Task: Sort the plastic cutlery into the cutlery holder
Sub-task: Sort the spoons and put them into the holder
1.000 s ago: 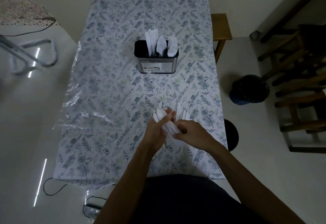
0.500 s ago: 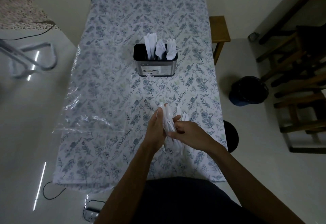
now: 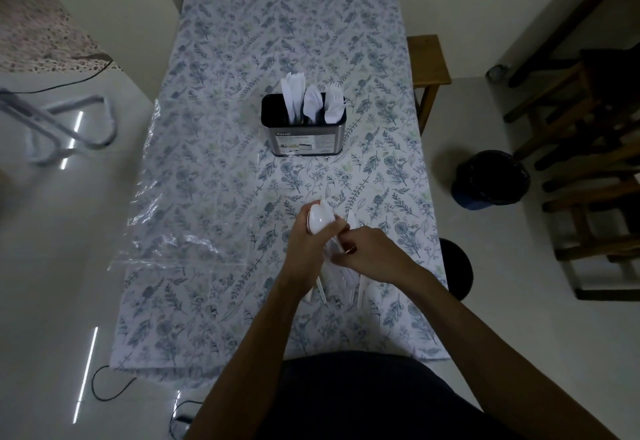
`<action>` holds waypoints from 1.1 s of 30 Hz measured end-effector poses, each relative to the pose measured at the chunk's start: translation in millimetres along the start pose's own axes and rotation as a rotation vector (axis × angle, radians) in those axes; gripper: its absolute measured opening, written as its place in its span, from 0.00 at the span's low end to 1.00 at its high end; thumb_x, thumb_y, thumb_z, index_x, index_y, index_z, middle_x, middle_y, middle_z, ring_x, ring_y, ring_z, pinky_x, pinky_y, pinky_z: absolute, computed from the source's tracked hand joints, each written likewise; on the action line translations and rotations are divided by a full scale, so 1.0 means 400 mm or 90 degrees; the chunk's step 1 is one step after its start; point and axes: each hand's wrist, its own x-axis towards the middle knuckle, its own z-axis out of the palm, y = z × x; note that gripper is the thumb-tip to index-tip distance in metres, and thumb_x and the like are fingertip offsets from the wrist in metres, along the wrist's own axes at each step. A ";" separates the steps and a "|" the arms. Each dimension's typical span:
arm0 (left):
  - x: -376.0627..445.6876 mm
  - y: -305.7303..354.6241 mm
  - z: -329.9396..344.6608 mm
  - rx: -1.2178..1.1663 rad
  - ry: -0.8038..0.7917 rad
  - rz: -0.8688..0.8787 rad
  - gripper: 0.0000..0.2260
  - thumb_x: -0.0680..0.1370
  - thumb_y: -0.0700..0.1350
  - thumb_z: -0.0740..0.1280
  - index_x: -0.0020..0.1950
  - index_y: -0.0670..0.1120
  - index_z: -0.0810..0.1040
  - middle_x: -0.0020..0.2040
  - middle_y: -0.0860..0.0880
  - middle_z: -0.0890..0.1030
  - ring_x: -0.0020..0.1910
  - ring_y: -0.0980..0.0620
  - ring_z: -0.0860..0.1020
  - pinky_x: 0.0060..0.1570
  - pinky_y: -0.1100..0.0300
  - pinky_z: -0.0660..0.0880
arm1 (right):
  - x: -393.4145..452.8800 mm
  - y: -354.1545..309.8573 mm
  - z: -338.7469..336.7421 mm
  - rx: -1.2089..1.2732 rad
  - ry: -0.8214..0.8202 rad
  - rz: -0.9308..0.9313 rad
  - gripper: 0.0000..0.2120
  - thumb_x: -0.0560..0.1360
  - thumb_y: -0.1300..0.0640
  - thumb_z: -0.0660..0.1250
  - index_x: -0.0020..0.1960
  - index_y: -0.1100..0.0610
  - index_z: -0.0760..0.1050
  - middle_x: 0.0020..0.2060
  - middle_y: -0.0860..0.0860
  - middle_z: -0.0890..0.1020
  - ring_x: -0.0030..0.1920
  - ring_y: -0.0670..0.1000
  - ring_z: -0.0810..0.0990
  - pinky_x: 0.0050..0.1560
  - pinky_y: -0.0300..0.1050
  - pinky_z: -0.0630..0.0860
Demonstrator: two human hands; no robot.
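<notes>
A dark metal cutlery holder [image 3: 304,141] stands mid-table with white plastic knives [image 3: 293,93], spoons [image 3: 312,103] and forks [image 3: 334,103] upright in separate compartments. My left hand [image 3: 304,249] grips a bunch of white plastic spoons [image 3: 320,219], bowls up, near the table's front right. My right hand [image 3: 367,256] is against it and pinches the handles of that bunch. More white cutlery [image 3: 353,287] lies on the cloth under both hands, partly hidden.
The table [image 3: 214,197] has a floral cloth. A clear plastic bag [image 3: 162,231] lies on its left side. A wooden stool [image 3: 427,58], a black bin [image 3: 490,179], a round black stool [image 3: 457,269] and wooden chairs [image 3: 588,169] stand to the right.
The spoon bunch has been turned more upright in my left hand and raised slightly. My right hand has stayed at the handles. The view shifted a little.
</notes>
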 end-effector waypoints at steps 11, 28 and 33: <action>0.103 0.183 0.033 0.186 -0.008 0.156 0.18 0.78 0.35 0.72 0.65 0.50 0.75 0.50 0.47 0.80 0.48 0.51 0.80 0.49 0.57 0.79 | 0.102 -0.095 -0.164 0.021 0.016 -0.049 0.14 0.71 0.48 0.77 0.44 0.59 0.84 0.35 0.51 0.85 0.33 0.45 0.83 0.34 0.30 0.73; 0.454 0.493 0.110 0.057 0.059 0.166 0.17 0.75 0.30 0.71 0.62 0.42 0.77 0.51 0.47 0.82 0.48 0.50 0.81 0.46 0.56 0.80 | 0.449 -0.265 -0.403 -0.033 0.169 -0.040 0.12 0.65 0.53 0.81 0.34 0.58 0.80 0.29 0.49 0.82 0.29 0.45 0.81 0.35 0.35 0.76; 0.473 0.490 0.112 0.081 0.097 0.071 0.11 0.76 0.30 0.69 0.56 0.40 0.77 0.48 0.42 0.80 0.44 0.48 0.81 0.33 0.59 0.80 | 0.476 -0.252 -0.393 -0.004 0.137 -0.007 0.15 0.65 0.55 0.81 0.29 0.53 0.75 0.21 0.42 0.78 0.20 0.37 0.76 0.25 0.26 0.69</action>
